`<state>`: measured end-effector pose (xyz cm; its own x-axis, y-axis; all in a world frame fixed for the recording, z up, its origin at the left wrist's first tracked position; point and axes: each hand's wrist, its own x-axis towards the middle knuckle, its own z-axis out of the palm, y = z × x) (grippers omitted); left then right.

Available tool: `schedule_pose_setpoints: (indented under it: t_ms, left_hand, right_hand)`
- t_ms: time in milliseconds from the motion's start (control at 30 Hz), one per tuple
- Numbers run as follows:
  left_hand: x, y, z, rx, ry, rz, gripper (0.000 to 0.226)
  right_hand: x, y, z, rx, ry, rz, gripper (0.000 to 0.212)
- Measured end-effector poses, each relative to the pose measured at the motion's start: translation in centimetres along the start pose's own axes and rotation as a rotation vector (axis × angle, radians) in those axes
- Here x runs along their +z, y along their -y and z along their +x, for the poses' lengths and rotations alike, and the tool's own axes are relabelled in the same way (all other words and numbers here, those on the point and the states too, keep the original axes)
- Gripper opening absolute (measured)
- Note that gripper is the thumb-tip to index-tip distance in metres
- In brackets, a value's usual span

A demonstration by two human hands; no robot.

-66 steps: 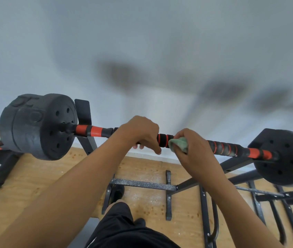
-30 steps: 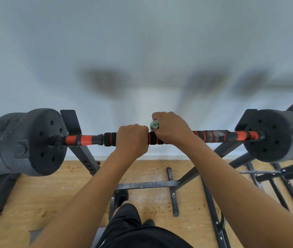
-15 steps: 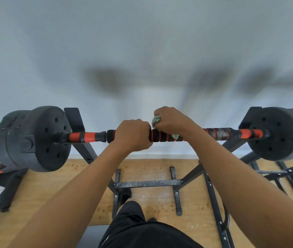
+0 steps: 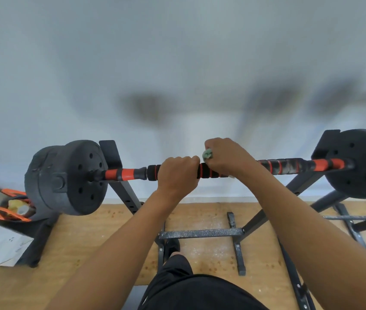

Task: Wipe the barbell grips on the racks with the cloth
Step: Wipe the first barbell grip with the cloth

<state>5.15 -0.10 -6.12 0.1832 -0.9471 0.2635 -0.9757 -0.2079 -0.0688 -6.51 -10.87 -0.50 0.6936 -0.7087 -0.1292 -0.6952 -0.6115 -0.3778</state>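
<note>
In the head view, the barbell [image 4: 284,166] lies across the rack [image 4: 110,153] in front of a pale wall [image 4: 177,52], with a dark plate at each end: the left plate [image 4: 65,177] and the right plate [image 4: 358,162]. The left hand [image 4: 177,173] is clenched over the top of the black foam grip near the middle of the bar, knuckles up. The right hand [image 4: 226,155] sits just beside it, almost knuckle to knuckle, and grasps a small green cloth [image 4: 207,154] bunched against the grip. Only a tuft of cloth shows between the fingers.

The likely trouble is thin coverage. With the cloth balled so tightly, bare skin rather than fabric may rub much of the foam, and the underside could be missed. A hard sideways stroke could also roll or shift the bar in its cradles if the left hand's hold slackens. How securely the bar sits there cannot be told from here.

Leftward the way is closed by the left hand itself. Rightward a long run of ribbed grip lies open, ending at the orange sleeve [image 4: 320,164] and then the face of the right plate, the hard stop for a fast stroke. Below, the rack's base crossbar [image 4: 199,233] and slanted legs stand well apart from the hands, above the wooden floor [image 4: 88,238]. A bag with orange straps [image 4: 12,206] sits off to the left, out of the way.
</note>
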Motion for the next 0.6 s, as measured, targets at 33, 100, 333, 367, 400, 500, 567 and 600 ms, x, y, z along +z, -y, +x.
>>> schedule_pose_setpoints:
  t_ms: [33,100,333,367,400,500,567,600]
  left_hand:
    - [0.2,0.0,-0.1,0.007,-0.030,0.001,0.042]
    - [0.6,-0.1,-0.2,0.001,-0.036,-0.004,0.042]
    - [-1.3,0.1,1.3,0.039,0.175,-0.049,0.036]
    - [-1.6,-0.2,1.6,0.058,0.184,-0.012,0.036]
    - [-1.8,-0.6,2.0,0.075,0.198,0.042,0.031]
    - [-1.8,-1.3,2.9,0.054,0.297,0.100,0.015]
    - [-1.6,-1.1,3.5,0.022,0.366,0.039,0.015]
    - [-1.6,-0.9,3.7,0.021,0.399,0.015,0.016]
  right_hand:
    - [0.1,0.0,0.5,0.001,0.007,0.005,0.011]
    - [0.1,-0.5,1.4,0.011,0.015,-0.058,0.015]
    - [-1.3,-3.3,0.5,-0.029,-0.113,0.002,0.014]
    - [-1.5,-3.0,0.0,-0.044,-0.064,0.028,0.016]
    - [-1.5,-2.8,-0.4,-0.045,-0.015,0.036,0.017]
    - [-1.5,-2.3,-1.5,-0.026,0.038,-0.012,0.011]
    - [-1.5,-2.2,-2.7,-0.050,0.011,-0.062,0.016]
    - [-1.3,-2.2,-3.3,-0.057,-0.016,-0.079,0.015]
